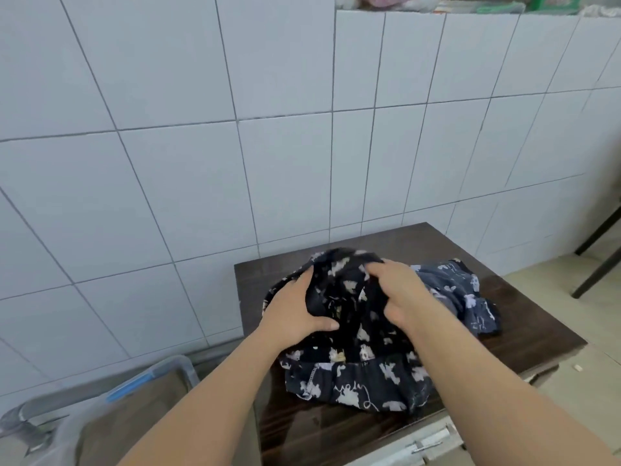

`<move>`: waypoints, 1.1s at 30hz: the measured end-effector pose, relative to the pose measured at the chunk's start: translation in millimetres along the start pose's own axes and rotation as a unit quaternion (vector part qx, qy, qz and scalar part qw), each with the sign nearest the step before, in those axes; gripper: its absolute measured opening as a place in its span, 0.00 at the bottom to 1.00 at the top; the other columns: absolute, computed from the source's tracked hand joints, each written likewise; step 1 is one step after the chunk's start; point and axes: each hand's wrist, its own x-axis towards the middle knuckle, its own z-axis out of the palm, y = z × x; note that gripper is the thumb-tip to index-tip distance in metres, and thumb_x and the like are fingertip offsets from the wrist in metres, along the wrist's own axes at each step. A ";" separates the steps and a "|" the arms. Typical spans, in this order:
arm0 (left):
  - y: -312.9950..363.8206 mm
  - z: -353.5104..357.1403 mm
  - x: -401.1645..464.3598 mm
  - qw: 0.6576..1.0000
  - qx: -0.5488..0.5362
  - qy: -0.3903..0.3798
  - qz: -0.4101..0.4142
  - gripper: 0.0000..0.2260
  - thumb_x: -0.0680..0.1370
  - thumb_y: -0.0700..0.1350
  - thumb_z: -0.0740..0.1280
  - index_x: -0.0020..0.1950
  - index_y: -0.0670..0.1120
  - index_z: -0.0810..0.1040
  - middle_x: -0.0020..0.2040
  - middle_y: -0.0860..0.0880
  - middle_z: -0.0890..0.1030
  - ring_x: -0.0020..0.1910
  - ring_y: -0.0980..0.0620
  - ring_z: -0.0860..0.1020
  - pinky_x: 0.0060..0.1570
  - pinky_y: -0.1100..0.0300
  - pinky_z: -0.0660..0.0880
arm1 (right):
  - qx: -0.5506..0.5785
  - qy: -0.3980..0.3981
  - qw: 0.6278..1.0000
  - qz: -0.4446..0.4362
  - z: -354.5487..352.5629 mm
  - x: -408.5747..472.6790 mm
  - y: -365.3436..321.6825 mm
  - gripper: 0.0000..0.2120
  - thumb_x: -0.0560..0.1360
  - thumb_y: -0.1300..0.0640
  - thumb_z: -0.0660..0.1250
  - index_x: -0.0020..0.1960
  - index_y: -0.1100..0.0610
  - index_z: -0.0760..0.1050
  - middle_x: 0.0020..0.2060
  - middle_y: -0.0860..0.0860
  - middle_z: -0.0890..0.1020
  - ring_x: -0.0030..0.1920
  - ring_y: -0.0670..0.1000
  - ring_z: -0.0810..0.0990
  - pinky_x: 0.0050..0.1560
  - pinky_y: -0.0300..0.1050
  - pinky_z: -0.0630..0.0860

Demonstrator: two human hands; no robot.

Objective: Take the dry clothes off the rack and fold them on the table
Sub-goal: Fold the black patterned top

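We have the dark printed garment bunched in a heap on the brown table, so it is off the rack already, but by our judgement the folding has barely begun: no neat edges show, and the elastic waistband lies crumpled along the near side. A second garment, bluish grey with a pale print, lies just beside it to the right, touching it and also unfolded, so at least 2 pieces are left to fold; the rack is not in view, and we cannot tell if more clothes hang there. Our left hand grips the heap's left side, thumb curled over a fold of cloth. Our right hand sits on top toward the far right, fingers curled into the fabric and gathering it. The garment lies under and between both hands, with its near part spilling toward us. Behind the table stands a white tiled wall, and a clear plastic bin sits low at the left.
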 end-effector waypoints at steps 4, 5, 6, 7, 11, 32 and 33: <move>12.6 -5.0 -0.4 0.996 -0.088 -0.009 -0.020 0.42 0.64 0.54 0.79 0.74 0.52 0.63 0.66 0.56 0.75 0.65 0.55 0.72 0.64 0.61 0.67 | 0.225 -0.153 0.958 0.091 -5.8 -30.4 -45.3 0.15 0.80 0.57 0.60 0.58 0.67 0.77 0.54 0.61 0.82 0.55 0.60 0.81 0.58 0.58 0.76; 15.1 -7.0 -0.1 0.998 -0.055 0.004 -0.017 0.33 0.67 0.53 0.78 0.69 0.50 0.70 0.62 0.54 0.78 0.62 0.53 0.75 0.59 0.62 0.69 | 0.235 -0.178 0.952 0.076 -7.7 -36.3 -54.7 0.15 0.80 0.56 0.61 0.57 0.67 0.78 0.53 0.62 0.82 0.54 0.60 0.81 0.58 0.58 0.77; 19.1 -11.1 -1.7 0.999 -0.020 0.015 -0.027 0.23 0.71 0.52 0.75 0.63 0.48 0.76 0.58 0.52 0.81 0.58 0.52 0.77 0.52 0.62 0.70 | 0.237 -0.174 0.955 0.050 -8.6 -40.6 -63.2 0.15 0.80 0.55 0.61 0.54 0.66 0.79 0.50 0.62 0.83 0.50 0.59 0.83 0.54 0.58 0.79; 21.2 -17.0 -3.8 0.999 -0.002 0.021 -0.044 0.15 0.73 0.51 0.73 0.57 0.47 0.79 0.54 0.50 0.82 0.55 0.51 0.78 0.47 0.61 0.69 | 0.238 -0.150 0.959 0.017 -9.8 -45.5 -71.5 0.15 0.80 0.54 0.61 0.50 0.65 0.79 0.46 0.61 0.84 0.44 0.59 0.84 0.50 0.58 0.80; 23.7 -52.6 -16.7 0.973 -0.197 0.006 -0.118 0.04 0.77 0.44 0.70 0.49 0.46 0.83 0.46 0.45 0.85 0.47 0.46 0.82 0.50 0.55 0.77 | 0.229 0.055 0.966 -0.108 -43.5 -35.0 -83.6 0.06 0.78 0.59 0.65 0.44 0.60 0.78 0.45 0.59 0.83 0.39 0.55 0.81 0.44 0.49 0.80; 39.0 -27.3 -33.8 0.977 0.189 0.037 -0.091 0.24 0.70 0.57 0.71 0.65 0.54 0.74 0.64 0.48 0.74 0.66 0.45 0.71 0.63 0.50 0.70 | -0.577 -0.068 0.794 -0.178 -25.4 -50.7 34.8 0.13 0.74 0.63 0.65 0.56 0.52 0.75 0.47 0.54 0.81 0.50 0.58 0.79 0.48 0.48 0.76; 40.1 -22.6 -32.5 0.978 0.197 0.012 -0.072 0.34 0.69 0.60 0.71 0.73 0.56 0.65 0.71 0.49 0.68 0.71 0.46 0.66 0.67 0.48 0.66 | -0.573 -0.075 0.791 -0.200 -23.1 -54.6 29.7 0.11 0.74 0.63 0.65 0.51 0.49 0.79 0.46 0.52 0.81 0.49 0.56 0.80 0.49 0.47 0.77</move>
